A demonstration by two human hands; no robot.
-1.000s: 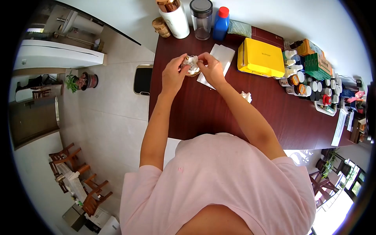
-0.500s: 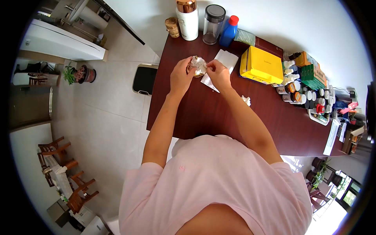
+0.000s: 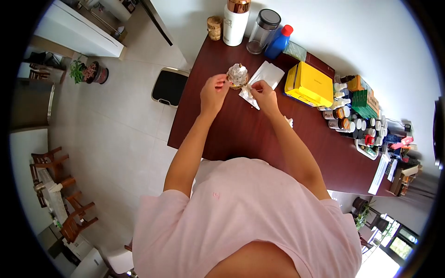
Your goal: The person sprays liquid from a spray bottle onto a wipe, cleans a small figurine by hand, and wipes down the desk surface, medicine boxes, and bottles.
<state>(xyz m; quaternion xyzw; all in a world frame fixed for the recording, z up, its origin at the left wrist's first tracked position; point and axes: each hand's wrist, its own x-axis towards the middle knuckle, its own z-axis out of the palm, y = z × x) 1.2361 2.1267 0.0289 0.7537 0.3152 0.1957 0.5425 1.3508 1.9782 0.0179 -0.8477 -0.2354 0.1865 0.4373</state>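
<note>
A small rounded ornament-like object (image 3: pixel 238 74), whitish-grey on top with an amber-brown rim below, stands on the dark red desk; its exact kind is unclear. Just at its left is my left hand (image 3: pixel 214 95), fingers loosely bent and apart, holding nothing; whether a fingertip touches the rim cannot be told. On the other side, my right hand (image 3: pixel 265 98) pinches a crumpled piece of white tissue (image 3: pixel 247 91) close to the object's lower right. Beneath that hand lies a folded white paper sheet (image 3: pixel 269 76). Another crumpled tissue (image 3: pixel 289 122) rests by my right forearm.
Along the wall stand a cork-like stump (image 3: pixel 214 28), a white thermos (image 3: pixel 235 25), a clear jar (image 3: pixel 263 34) and a blue bottle (image 3: pixel 279 44). A yellow box (image 3: pixel 309 84) and several small bottles (image 3: pixel 340 112) occupy the right. A black-lidded bin (image 3: pixel 170 86) stands left of the desk (image 3: pixel 232 134).
My left hand has let go of the object and drawn back left. The right hand has moved slightly down and right with the tissue. The camera view has shifted a little.
</note>
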